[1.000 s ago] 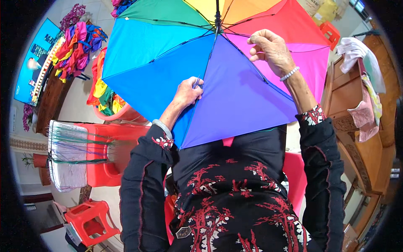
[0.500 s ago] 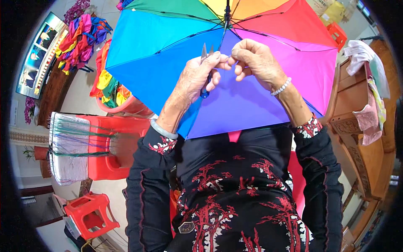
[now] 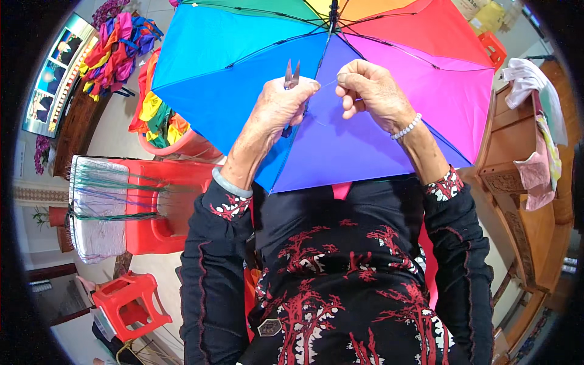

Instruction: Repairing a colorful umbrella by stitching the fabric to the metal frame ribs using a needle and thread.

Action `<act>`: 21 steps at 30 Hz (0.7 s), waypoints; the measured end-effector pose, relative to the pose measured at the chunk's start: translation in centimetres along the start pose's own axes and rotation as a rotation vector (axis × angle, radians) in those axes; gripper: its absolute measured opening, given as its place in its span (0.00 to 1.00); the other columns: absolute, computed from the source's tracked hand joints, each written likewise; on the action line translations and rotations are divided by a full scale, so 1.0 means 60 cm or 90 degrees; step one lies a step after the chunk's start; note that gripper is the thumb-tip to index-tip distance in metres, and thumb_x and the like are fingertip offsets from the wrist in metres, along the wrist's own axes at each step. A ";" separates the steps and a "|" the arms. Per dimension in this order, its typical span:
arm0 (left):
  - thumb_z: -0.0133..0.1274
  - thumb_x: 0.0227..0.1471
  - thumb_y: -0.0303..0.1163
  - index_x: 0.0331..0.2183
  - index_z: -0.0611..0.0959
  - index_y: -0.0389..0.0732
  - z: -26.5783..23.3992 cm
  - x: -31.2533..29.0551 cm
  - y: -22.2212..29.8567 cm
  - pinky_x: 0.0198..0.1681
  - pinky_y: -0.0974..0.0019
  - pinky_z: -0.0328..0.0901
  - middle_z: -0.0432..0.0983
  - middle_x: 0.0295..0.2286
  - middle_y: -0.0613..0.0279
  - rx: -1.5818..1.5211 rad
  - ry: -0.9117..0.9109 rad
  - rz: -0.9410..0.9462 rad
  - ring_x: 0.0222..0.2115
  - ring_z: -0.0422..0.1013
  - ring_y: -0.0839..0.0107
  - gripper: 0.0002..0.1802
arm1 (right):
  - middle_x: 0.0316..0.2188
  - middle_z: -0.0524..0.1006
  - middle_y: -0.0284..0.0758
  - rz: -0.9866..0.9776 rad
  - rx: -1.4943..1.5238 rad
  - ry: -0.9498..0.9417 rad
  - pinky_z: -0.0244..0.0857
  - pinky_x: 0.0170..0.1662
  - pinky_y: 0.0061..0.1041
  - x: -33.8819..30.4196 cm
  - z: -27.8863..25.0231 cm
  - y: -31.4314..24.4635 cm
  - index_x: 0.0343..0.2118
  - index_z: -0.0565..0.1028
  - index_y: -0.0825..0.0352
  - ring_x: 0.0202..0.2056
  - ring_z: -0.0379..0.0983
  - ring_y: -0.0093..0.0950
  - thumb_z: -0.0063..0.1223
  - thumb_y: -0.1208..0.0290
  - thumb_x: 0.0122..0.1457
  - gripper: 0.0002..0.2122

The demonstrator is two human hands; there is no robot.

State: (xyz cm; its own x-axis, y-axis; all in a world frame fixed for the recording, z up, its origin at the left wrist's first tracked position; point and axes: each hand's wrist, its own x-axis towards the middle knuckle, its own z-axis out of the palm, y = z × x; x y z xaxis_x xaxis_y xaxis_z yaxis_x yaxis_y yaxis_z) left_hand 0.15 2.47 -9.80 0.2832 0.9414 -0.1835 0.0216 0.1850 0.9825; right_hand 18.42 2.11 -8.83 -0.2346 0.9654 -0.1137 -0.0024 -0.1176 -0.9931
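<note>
A rainbow-coloured umbrella point(image 3: 359, 155) lies opened with its ribs and shaft showing, its violet panel just over my lap. In my left hand point(image 3: 277, 108) is a small pair of scissors point(image 3: 292, 75), blades pointing up and slightly apart; the handles are mostly hidden in the palm. My right hand point(image 3: 372, 94), thumb and forefinger pinched together, holds a thin pale thread point(image 3: 328, 84) that runs toward the left thumb and loops down over the violet panel. Whether a needle is also in that pinch is too small to tell. Both hands hover above the blue and violet panels.
Left of me, a red plastic stool point(image 3: 143, 207) bears a silvery block point(image 3: 100, 210) strung with green and blue threads. Beyond are a tub of coloured cloth point(image 3: 173, 137) and a heap of fabric point(image 3: 118, 52). A second red stool point(image 3: 131, 307) stands lower left; a wooden chair point(image 3: 505, 121) is at right.
My hands have moved apart, the left one slightly left, so the thread now shows between them. The umbrella has shifted slightly upward at its near edge.
</note>
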 end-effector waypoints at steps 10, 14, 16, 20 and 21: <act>0.52 0.45 0.32 0.26 0.75 0.36 -0.011 0.004 -0.005 0.12 0.78 0.49 0.58 0.13 0.74 -0.108 -0.034 -0.026 0.11 0.53 0.84 0.09 | 0.20 0.70 0.29 0.037 0.084 -0.004 0.66 0.20 0.15 0.003 0.003 0.016 0.25 0.67 0.66 0.16 0.66 0.15 0.46 0.70 0.53 0.05; 0.52 0.47 0.34 0.27 0.75 0.37 -0.011 0.000 -0.010 0.12 0.79 0.47 0.57 0.13 0.75 -0.107 -0.047 -0.032 0.11 0.51 0.85 0.10 | 0.20 0.70 0.30 0.004 0.083 0.028 0.67 0.20 0.16 0.005 0.008 0.023 0.26 0.68 0.66 0.17 0.66 0.15 0.47 0.71 0.53 0.05; 0.51 0.47 0.35 0.28 0.74 0.37 -0.010 -0.001 -0.012 0.11 0.79 0.47 0.56 0.13 0.75 -0.101 -0.052 -0.033 0.11 0.50 0.86 0.11 | 0.21 0.70 0.30 -0.008 0.078 0.040 0.67 0.20 0.16 0.006 0.011 0.027 0.26 0.68 0.66 0.17 0.66 0.15 0.47 0.71 0.53 0.05; 0.52 0.47 0.35 0.28 0.74 0.37 -0.009 -0.002 -0.011 0.11 0.79 0.47 0.56 0.13 0.75 -0.110 -0.062 -0.043 0.11 0.50 0.86 0.10 | 0.21 0.70 0.30 -0.005 0.113 0.051 0.67 0.20 0.17 0.007 0.015 0.031 0.26 0.68 0.66 0.17 0.66 0.14 0.47 0.71 0.53 0.05; 0.52 0.47 0.34 0.28 0.74 0.37 -0.011 -0.001 -0.012 0.12 0.79 0.47 0.57 0.14 0.75 -0.108 -0.059 -0.041 0.12 0.51 0.86 0.10 | 0.21 0.70 0.30 -0.002 0.121 0.049 0.67 0.20 0.17 0.007 0.015 0.030 0.26 0.68 0.66 0.17 0.66 0.14 0.47 0.72 0.53 0.05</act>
State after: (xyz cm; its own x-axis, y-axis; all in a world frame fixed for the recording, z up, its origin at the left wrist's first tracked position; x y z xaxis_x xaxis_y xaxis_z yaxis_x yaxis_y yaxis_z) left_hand -0.53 2.45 -10.50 0.3733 0.8976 -0.2344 -0.1178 0.2964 0.9478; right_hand 17.44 2.10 -10.66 -0.1595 0.9799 -0.1195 -0.1889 -0.1491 -0.9706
